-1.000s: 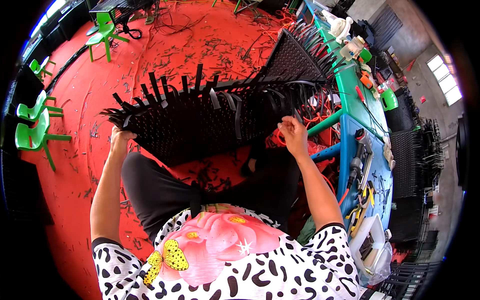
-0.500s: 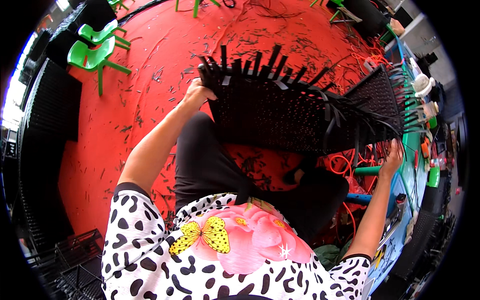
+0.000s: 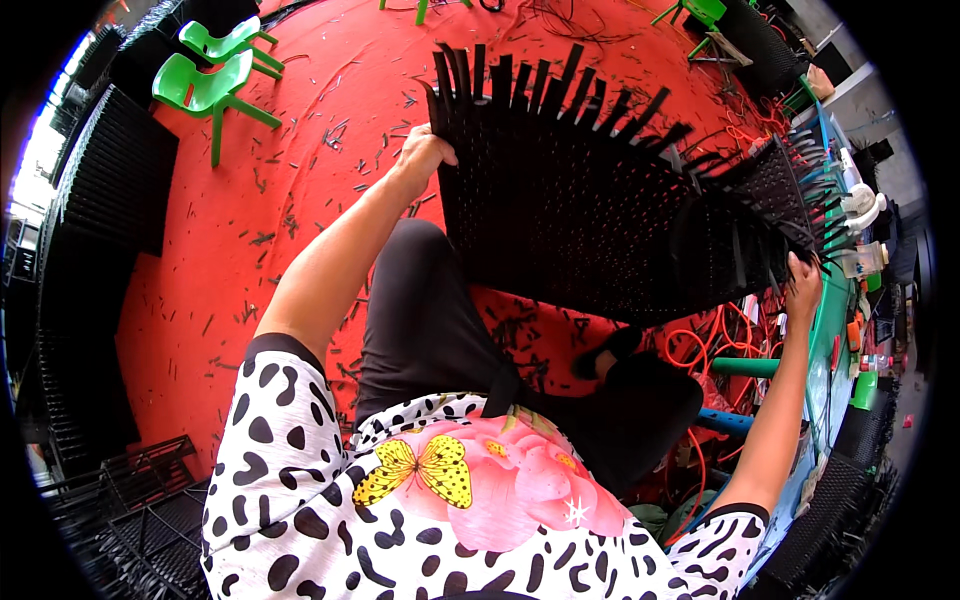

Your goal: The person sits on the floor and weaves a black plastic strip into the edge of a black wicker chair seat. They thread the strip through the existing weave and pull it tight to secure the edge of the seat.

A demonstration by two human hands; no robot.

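Note:
A large black woven panel with loose flat strips sticking out along its far edge is held up in front of me, over my knees. My left hand grips its left side near the upper corner, fingers wrapped behind the edge. At the lower right corner, my right hand is closed on the panel's edge among the strip ends. A second woven section angles off at the right end, with more strips fanning out toward the workbench. Its join with the main panel is too dark to make out.
Green plastic chairs stand on the red floor, which is strewn with short black scraps. Stacked black woven pieces line the left. A workbench with jars and tools runs along the right, with orange tubing below.
The panel has been raised and tilted, its strip-fringed edge now higher and its woven face more toward me. Both hands have shifted slightly right along with it, still gripping; my left hand has also risen.

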